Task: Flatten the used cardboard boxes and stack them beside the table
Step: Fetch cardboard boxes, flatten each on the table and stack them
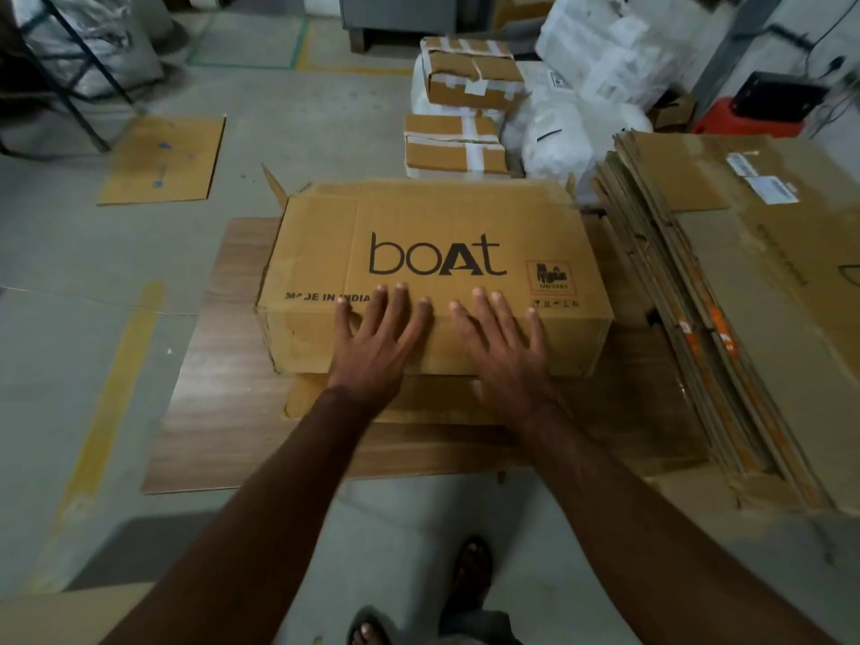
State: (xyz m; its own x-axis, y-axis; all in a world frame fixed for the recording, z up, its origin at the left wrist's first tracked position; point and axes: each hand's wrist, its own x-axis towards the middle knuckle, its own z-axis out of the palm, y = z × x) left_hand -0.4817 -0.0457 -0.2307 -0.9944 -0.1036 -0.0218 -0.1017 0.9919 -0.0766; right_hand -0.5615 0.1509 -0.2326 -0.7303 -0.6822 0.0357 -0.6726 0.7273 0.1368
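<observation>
A brown cardboard box printed "boAt" [433, 225] lies on a low wooden table [218, 412], its far flaps standing open. My left hand [379, 339] lies flat with spread fingers on the box's near edge. Beside it, my right hand [505, 349] presses the same edge, fingers straight. A flattened piece of cardboard [419, 402] sticks out under the box. To the right, a stack of flattened boxes [726, 328] lies partly on the table.
Two taped parcels [470, 76] [453, 144] and white sacks [567, 137] sit behind the table. A loose cardboard sheet [163, 158] lies on the floor at the left, near a metal frame [79, 72]. My sandalled feet [470, 574] stand before the table.
</observation>
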